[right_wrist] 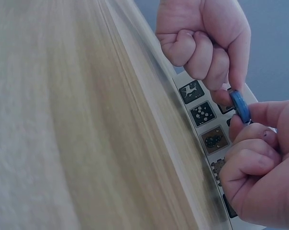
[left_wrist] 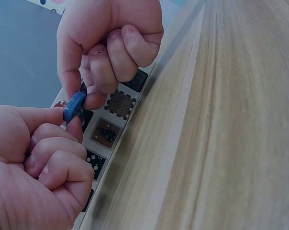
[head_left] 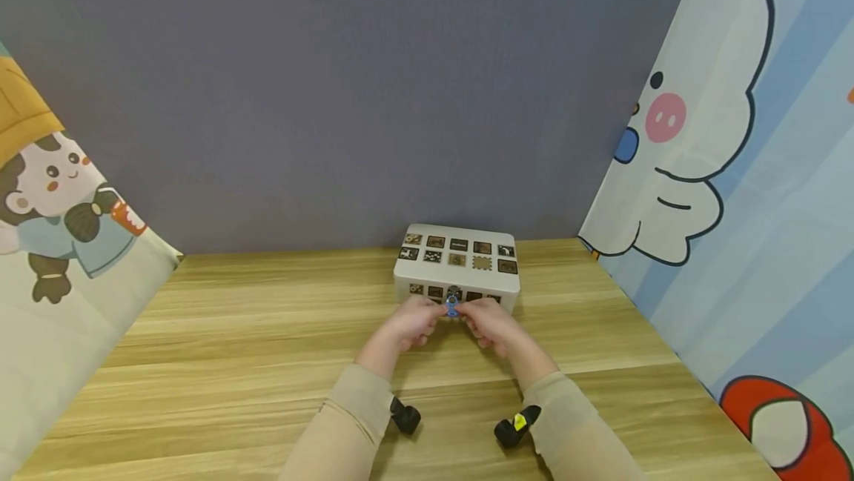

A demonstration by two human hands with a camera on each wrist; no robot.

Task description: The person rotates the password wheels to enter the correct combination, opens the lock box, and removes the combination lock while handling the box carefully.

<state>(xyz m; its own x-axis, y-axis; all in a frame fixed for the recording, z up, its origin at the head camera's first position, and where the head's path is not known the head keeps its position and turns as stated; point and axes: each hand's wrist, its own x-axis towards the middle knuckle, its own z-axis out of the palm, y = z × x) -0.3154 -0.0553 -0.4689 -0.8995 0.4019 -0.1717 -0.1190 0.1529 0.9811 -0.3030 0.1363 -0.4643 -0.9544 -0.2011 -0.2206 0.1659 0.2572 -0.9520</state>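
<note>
A small blue padlock (head_left: 451, 308) is at the latch on the front of a white box (head_left: 457, 273) with a pattern of dark and brown squares. From the left side my left hand (head_left: 415, 319) pinches the padlock between thumb and forefinger, its other fingers curled in. My right hand (head_left: 492, 323) pinches the same padlock from the right in a mirrored way. In the left wrist view the padlock (left_wrist: 74, 106) shows edge-on between both hands' fingertips. Fingers hide part of its body, and whether its shackle is locked cannot be made out.
The box stands on a wood-grain table (head_left: 267, 362), near a dark grey panel (head_left: 373, 95) at the back. Cartoon-printed cloths hang at left (head_left: 73, 221) and right (head_left: 720, 170). Black wrist cameras (head_left: 405, 416) are strapped at both sleeves.
</note>
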